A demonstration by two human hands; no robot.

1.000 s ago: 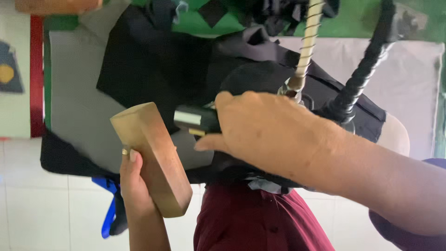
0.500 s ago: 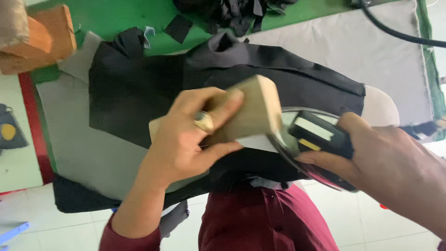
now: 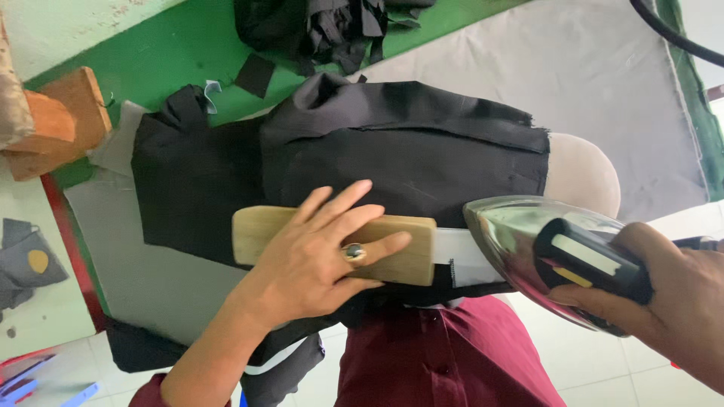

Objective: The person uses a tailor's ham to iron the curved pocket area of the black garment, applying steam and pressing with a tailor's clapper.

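My left hand (image 3: 320, 252), with a ring on one finger, lies flat on a long wooden block (image 3: 411, 256) and presses it onto the near edge of a black garment (image 3: 362, 158). The garment is spread over a padded pressing board (image 3: 581, 169). A white strip of fabric (image 3: 460, 252) shows just right of the block. My right hand (image 3: 667, 294) grips the black handle of a shiny metal iron (image 3: 520, 234), held at the board's right end with its tip pointing toward the block.
A green table (image 3: 173, 64) with a pile of black fabric scraps (image 3: 324, 26) lies beyond the board. Two brown wooden blocks (image 3: 64, 120) sit at the left. A black cable (image 3: 671, 34) crosses the top right. My maroon shirt (image 3: 445, 354) is below.
My left hand has laid the wooden block flat on the garment's edge and spread its fingers over it. The iron has moved off to the right.
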